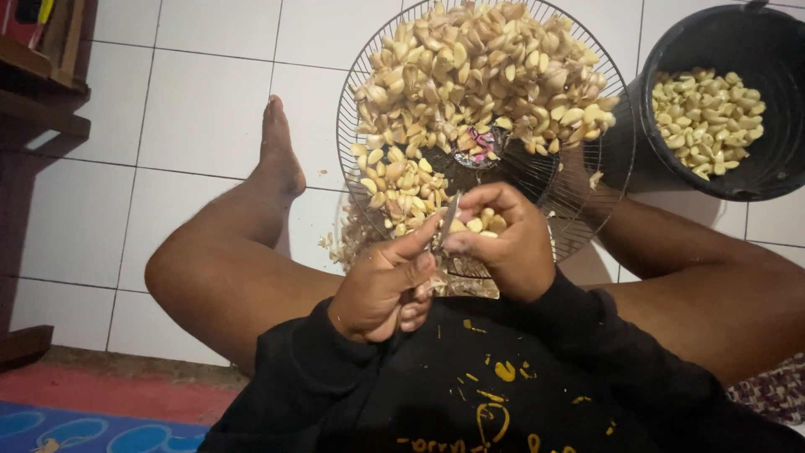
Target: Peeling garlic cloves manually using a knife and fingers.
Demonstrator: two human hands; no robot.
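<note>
Over your lap, your left hand [387,289] grips a small knife [445,225], blade pointing up and away, while your right hand [501,239] pinches garlic cloves [484,223]. Beyond, a round wire rack [579,197] holds unpeeled garlic; a black bucket [759,176] sits far right.

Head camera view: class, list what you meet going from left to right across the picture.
Dark wooden shelf → bare foot → left hand → small knife blade → right hand → black bucket of peeled garlic cloves.
</note>
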